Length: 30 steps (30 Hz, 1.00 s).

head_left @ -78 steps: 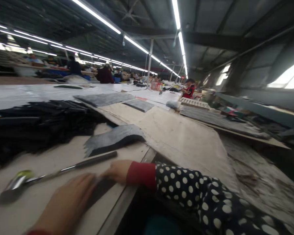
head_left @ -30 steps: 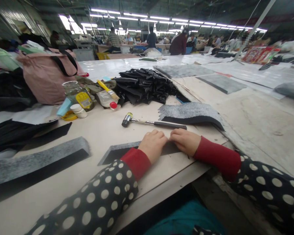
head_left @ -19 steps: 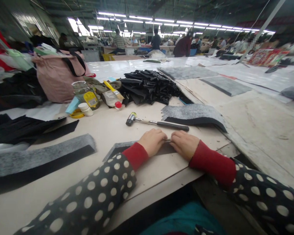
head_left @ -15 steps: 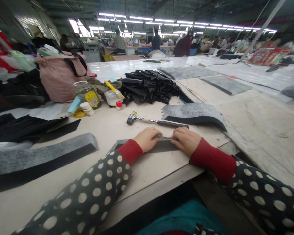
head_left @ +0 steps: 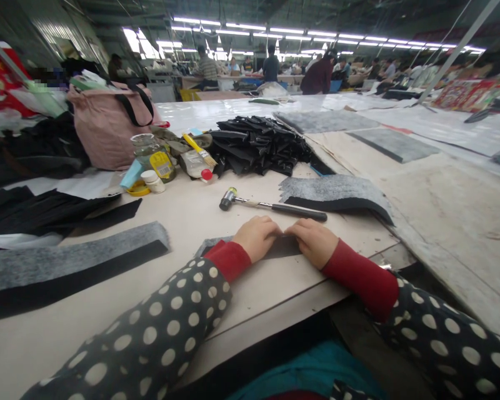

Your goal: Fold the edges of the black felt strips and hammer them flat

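A grey and black fabric strip [head_left: 281, 249] lies on the worktable in front of me, partly covered by my hands. My left hand [head_left: 258, 236] grips its upper edge, fingers closed and bent over it. Close beside it, fingertips almost meeting the left ones, my right hand [head_left: 314, 239] pinches the same edge. Just beyond both hands rests a hammer [head_left: 270, 205] with a black handle, its head to the left. Behind the handle is a stack of grey strips with black borders [head_left: 337, 191].
Black folded pieces [head_left: 258, 147] are heaped at the back. Left of them are a yellow-handled brush [head_left: 198, 147], a glass jar [head_left: 144, 147], a small white bottle [head_left: 153, 180] and a pink bag [head_left: 102, 125]. More strips [head_left: 79, 261] lie at left. Several people work far off.
My right hand has moved left along the strip's edge, closing the gap to my left hand. The whole view has shifted slightly.
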Each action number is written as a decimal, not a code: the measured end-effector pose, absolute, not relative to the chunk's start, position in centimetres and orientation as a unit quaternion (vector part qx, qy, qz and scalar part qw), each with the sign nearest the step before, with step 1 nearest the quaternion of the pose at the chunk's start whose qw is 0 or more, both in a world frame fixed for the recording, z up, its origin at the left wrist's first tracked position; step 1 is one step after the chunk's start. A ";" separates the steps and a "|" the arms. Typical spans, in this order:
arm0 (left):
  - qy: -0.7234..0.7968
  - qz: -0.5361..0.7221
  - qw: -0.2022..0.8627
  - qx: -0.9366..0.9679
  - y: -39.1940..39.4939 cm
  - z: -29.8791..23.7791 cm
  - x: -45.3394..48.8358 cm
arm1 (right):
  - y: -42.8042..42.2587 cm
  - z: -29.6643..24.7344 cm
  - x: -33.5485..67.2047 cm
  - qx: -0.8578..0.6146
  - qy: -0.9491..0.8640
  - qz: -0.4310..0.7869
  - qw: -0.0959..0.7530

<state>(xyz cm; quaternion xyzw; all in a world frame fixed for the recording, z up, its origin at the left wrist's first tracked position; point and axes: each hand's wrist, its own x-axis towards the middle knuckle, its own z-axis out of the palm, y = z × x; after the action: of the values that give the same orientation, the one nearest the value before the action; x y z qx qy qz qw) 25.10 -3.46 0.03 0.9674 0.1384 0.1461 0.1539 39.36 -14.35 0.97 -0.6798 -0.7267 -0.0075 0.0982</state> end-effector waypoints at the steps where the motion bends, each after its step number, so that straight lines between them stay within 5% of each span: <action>1: 0.132 0.141 0.140 0.971 -3.6 0.1 25.1 | -14.4 0.9 39.3 -0.679 -0.729 -0.015 0.085; 7: 0.095 0.091 0.038 0.991 -4.3 1.1 24.8 | -14.3 1.1 37.7 -0.674 -0.735 -0.071 -0.004; 11: 0.084 0.103 0.086 0.987 -3.7 0.8 24.1 | -14.3 1.8 36.7 -0.692 -0.716 -0.082 -0.030; 19: 0.150 0.149 0.224 0.951 -1.9 0.4 22.1 | -13.9 1.6 37.1 -0.716 -0.696 -0.039 0.043; 25: 0.151 0.162 0.211 0.952 -2.2 0.1 22.2 | -12.8 1.1 37.1 -0.674 -0.728 0.046 0.120; 30: 0.144 0.143 0.152 0.967 -2.7 0.2 21.9 | -12.8 1.0 36.3 -0.653 -0.755 0.003 0.063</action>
<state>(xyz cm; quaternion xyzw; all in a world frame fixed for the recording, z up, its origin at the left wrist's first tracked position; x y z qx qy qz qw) 21.91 -2.67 0.22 0.9672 0.1445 0.1434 0.1521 36.25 -12.79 1.04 -0.6526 -0.7550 0.0033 0.0632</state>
